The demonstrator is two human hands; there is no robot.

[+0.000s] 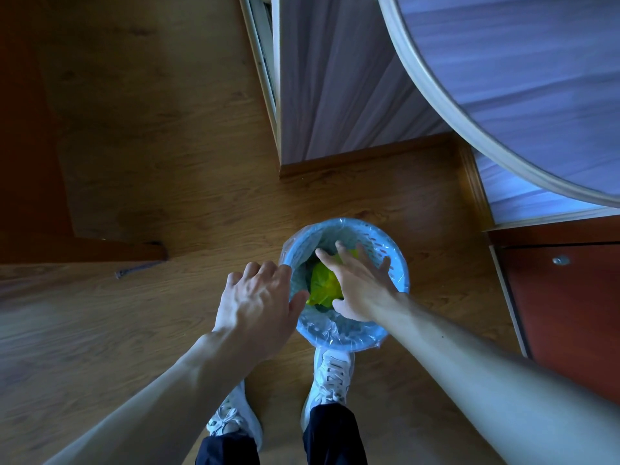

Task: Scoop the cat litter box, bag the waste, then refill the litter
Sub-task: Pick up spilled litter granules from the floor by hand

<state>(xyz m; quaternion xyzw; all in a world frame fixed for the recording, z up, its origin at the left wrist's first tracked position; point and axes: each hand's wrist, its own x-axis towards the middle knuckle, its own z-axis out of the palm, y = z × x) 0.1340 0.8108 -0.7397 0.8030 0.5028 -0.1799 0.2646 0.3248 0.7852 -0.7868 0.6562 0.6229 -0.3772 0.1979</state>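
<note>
Low in the frame's centre, a yellow bag (pixel 323 285) sits inside the lined blue bin (pixel 401 280). Both the left hand (pixel 260 297) and right hand (pixel 360 285) hover with fingers spread, holding nothing. The bag looks soft, light and crinkly; its gathered top seems best to pinch.

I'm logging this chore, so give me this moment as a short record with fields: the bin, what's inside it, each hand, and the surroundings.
bin: blue perforated waste bin with clear liner, on wood floor
contents: yellow-green bag inside
left hand: open, at the bin's left rim
right hand: open, fingers spread over the bin's opening
feet: white sneakers just behind the bin
nearby: round table at upper right
</note>
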